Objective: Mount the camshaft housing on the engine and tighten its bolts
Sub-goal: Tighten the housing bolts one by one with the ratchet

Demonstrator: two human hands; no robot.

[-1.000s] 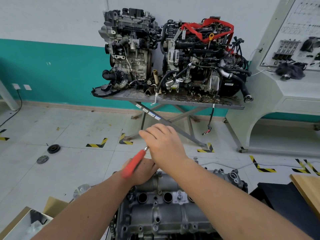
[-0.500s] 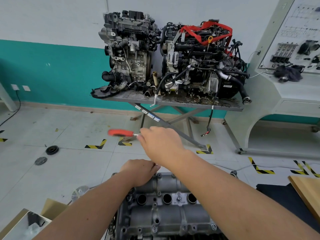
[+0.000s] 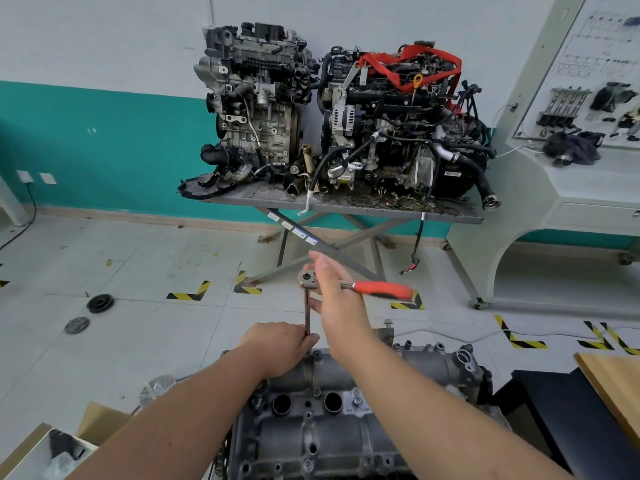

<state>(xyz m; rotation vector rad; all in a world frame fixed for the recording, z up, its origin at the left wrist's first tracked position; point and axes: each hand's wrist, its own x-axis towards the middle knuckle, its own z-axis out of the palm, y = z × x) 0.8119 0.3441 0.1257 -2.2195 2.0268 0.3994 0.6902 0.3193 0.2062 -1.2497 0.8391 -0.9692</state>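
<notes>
Ratchet handle (image 3: pixel 381 290) swung right, behind right fingers (image 3: pixel 320 268)

The ratchet handle (image 3: pixel 382 290) is orange-red with a bare steel head, and the camshaft housing (image 3: pixel 322 427) is dull grey cast metal. The wall (image 3: pixel 86 140) is white above a teal lower band; the floor (image 3: pixel 121 258) is pale grey tile carrying yellow-and-black striped corner markers (image 3: pixel 188 293). A red strap (image 3: pixel 408 69), possibly a lifting sling, crosses the mostly black right-hand engine (image 3: pixel 405 133).
</notes>
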